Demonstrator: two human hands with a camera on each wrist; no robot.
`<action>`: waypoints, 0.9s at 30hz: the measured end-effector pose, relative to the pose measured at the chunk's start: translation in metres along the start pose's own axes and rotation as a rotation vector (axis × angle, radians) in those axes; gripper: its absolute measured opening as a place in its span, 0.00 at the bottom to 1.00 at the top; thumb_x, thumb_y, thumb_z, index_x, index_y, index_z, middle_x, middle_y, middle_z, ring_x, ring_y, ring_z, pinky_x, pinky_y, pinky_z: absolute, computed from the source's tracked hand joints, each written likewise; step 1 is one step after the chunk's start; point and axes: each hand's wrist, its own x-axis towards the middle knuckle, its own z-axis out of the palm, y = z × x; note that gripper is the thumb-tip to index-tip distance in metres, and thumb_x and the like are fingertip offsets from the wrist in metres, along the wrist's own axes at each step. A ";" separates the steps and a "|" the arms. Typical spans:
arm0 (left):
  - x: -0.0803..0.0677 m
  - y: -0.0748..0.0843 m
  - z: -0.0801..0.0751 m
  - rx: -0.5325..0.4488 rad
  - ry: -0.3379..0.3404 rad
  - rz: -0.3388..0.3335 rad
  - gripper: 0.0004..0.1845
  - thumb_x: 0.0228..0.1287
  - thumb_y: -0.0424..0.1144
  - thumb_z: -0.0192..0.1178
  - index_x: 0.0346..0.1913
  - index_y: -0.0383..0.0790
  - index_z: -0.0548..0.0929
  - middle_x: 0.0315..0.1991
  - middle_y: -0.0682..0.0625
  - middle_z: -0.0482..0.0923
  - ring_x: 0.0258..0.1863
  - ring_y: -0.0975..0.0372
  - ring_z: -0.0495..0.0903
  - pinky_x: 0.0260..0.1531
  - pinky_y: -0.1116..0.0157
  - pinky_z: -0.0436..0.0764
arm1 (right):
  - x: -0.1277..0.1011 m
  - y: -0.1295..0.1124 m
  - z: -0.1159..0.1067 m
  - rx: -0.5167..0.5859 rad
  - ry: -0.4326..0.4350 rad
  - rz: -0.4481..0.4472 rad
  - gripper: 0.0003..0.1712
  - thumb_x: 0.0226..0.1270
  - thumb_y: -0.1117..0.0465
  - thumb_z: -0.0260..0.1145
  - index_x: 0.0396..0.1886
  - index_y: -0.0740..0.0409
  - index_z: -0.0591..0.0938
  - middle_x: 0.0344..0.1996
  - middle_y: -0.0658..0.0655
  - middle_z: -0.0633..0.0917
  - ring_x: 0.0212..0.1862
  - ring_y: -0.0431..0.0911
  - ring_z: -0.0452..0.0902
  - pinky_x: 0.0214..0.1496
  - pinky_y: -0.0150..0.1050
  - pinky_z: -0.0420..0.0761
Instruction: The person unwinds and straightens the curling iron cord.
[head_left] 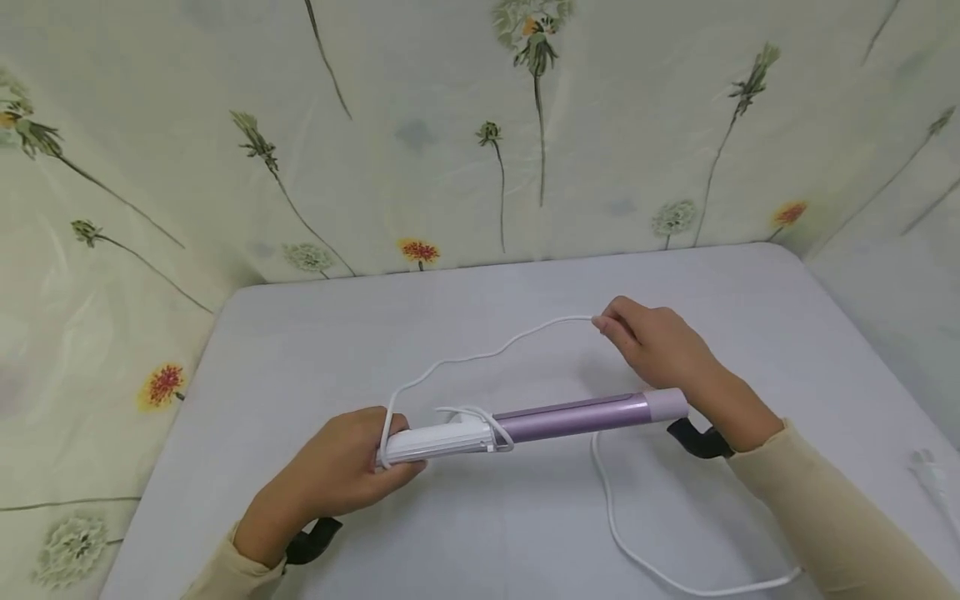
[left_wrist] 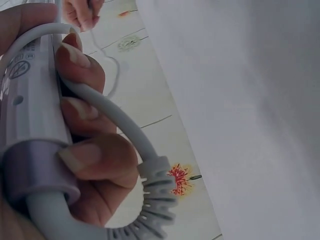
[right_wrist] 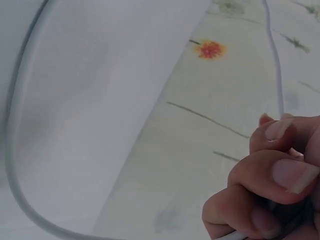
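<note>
Both my hands are bare; I am wearing no gloves or rings that show in any view. My left hand [head_left: 341,467] and right hand [head_left: 660,346] are each coming out of a long, close-fitting sleeve in pale cream. The left sleeve [head_left: 225,571] is ending at the wrist; the right sleeve [head_left: 832,517] is running up the forearm, lying smooth, with a soft fold at the cuff. A black strap [head_left: 311,542] is circling my left wrist; a matching black strap [head_left: 697,439] is sitting at my right wrist. My fingernails [left_wrist: 75,55] are showing short, unpainted and glossy in the wrist views.
</note>
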 end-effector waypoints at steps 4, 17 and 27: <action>0.002 -0.002 0.002 0.006 -0.003 0.002 0.12 0.63 0.47 0.73 0.35 0.51 0.79 0.26 0.64 0.70 0.26 0.70 0.69 0.27 0.68 0.72 | -0.008 -0.004 -0.013 0.105 0.174 -0.068 0.09 0.85 0.56 0.57 0.43 0.56 0.79 0.22 0.50 0.72 0.23 0.45 0.66 0.29 0.39 0.68; 0.005 -0.002 0.006 0.113 -0.063 -0.125 0.20 0.55 0.52 0.80 0.40 0.47 0.81 0.32 0.60 0.78 0.30 0.67 0.73 0.31 0.65 0.75 | -0.047 -0.046 -0.055 0.335 0.533 -0.223 0.04 0.77 0.73 0.61 0.39 0.68 0.79 0.19 0.47 0.71 0.22 0.37 0.64 0.23 0.31 0.64; 0.005 -0.011 0.005 0.135 0.016 -0.169 0.14 0.59 0.46 0.79 0.40 0.48 0.83 0.33 0.60 0.82 0.33 0.64 0.78 0.32 0.60 0.78 | -0.079 -0.041 -0.063 0.412 0.549 -0.405 0.08 0.72 0.73 0.64 0.30 0.69 0.81 0.23 0.46 0.77 0.25 0.34 0.65 0.26 0.27 0.63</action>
